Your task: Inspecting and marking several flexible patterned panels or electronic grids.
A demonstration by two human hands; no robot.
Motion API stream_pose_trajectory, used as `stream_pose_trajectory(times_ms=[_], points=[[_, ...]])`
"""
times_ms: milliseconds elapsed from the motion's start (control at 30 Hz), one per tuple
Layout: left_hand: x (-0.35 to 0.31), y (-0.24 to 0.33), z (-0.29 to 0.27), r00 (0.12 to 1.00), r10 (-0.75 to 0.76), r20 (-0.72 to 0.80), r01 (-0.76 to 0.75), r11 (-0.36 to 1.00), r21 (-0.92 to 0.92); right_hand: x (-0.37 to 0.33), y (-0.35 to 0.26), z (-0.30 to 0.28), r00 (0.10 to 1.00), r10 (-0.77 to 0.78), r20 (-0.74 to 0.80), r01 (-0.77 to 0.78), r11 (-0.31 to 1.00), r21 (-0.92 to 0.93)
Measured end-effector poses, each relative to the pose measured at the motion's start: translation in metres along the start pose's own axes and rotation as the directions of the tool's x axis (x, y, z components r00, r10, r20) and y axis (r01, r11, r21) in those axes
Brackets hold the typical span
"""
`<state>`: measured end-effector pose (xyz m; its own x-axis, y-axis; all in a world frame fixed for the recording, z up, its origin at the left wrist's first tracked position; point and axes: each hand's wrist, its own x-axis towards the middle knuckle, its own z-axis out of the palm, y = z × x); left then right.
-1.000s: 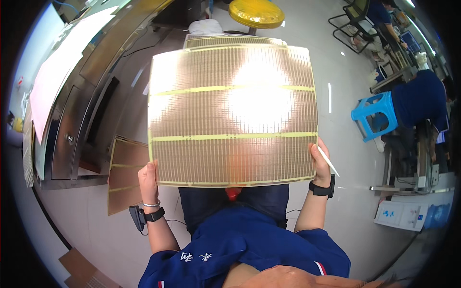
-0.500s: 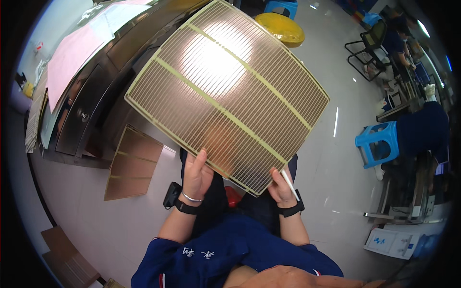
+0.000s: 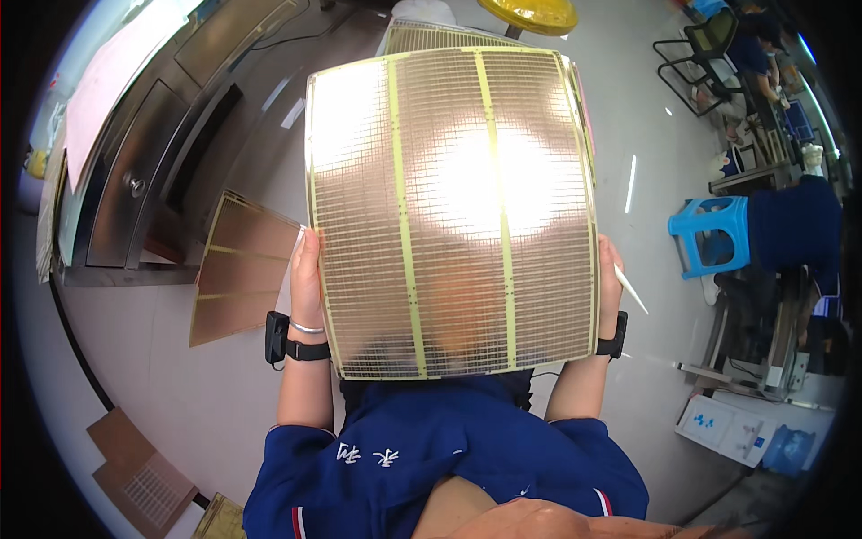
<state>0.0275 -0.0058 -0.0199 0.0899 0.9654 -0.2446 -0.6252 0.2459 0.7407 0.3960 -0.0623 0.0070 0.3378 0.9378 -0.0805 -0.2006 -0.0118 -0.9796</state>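
Note:
I hold a large, thin, copper-coloured grid panel (image 3: 449, 216) with yellow-green bands upright in front of me; bright light glares off its middle. My left hand (image 3: 305, 269) grips its left edge, with a bracelet and a black wrist device below it. At the right edge my right hand (image 3: 609, 278) grips the panel and also holds a thin white stick (image 3: 630, 289). The panel hides my fingers behind it and most of my lap.
A similar grid panel (image 3: 238, 265) leans against a steel cabinet (image 3: 144, 180) on the left. More panels (image 3: 144, 476) lie on the floor at lower left. A blue stool (image 3: 709, 235), a seated person (image 3: 799, 234), a yellow round stool (image 3: 530, 13) and a metal rack stand to the right and beyond.
The panel has turned in my hands from a diagonal tilt to the left into an upright position with its bands running vertically. Both hands shifted to its side edges.

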Motion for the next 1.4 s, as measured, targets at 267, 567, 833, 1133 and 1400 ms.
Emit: stream_pose_trajectory(times_ms=[267, 567, 833, 1133, 1400], points=[[0.010, 0.000, 0.003, 0.999, 0.010, -0.037, -0.007, 0.995, 0.095, -0.003, -0.006, 0.006, 0.993, -0.003, -0.120, -0.010, 0.994, -0.105], [0.017, -0.003, -0.011, 1.000, -0.014, 0.004, 0.014, 0.993, 0.116, -0.001, -0.016, 0.018, 0.998, 0.006, -0.064, -0.017, 0.984, -0.177], [0.021, -0.006, -0.024, 1.000, -0.011, -0.021, 0.014, 0.992, 0.126, 0.000, -0.015, 0.020, 0.997, 0.008, -0.076, -0.027, 0.967, -0.252], [0.016, 0.002, -0.006, 1.000, 0.013, -0.025, -0.011, 0.997, 0.070, 0.006, -0.006, 0.011, 0.998, 0.014, -0.061, -0.029, 0.964, -0.264], [0.019, 0.006, 0.018, 1.000, 0.002, 0.014, -0.002, 1.000, 0.023, 0.011, 0.008, 0.003, 0.995, -0.016, -0.094, -0.010, 0.964, -0.266]])
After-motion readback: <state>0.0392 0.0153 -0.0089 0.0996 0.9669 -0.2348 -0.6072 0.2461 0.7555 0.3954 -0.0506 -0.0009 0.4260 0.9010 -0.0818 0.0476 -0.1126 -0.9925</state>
